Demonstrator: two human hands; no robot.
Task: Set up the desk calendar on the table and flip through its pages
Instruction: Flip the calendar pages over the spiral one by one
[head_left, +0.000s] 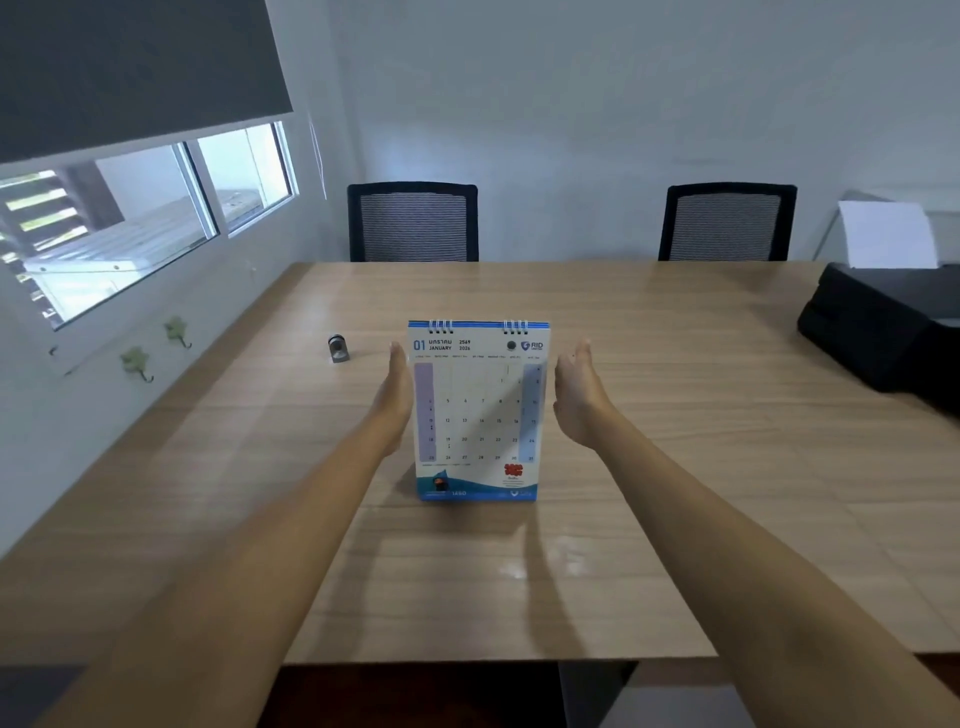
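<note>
Desk calendar (478, 410) stands upright on the bench (675, 415), January page showing, between the two hands. Left hand (396, 397) and right hand (574, 397) flank it, fingers extended and flat, gripping nothing; left-edge contact appears possible but unclear. Recommendation: confirm the stand is stable, then lift one sheet at its lower edge over the top rings.

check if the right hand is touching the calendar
Apart. The head view shows a strip of table between the right hand and the right edge of the calendar; the open palm only faces it.
</note>
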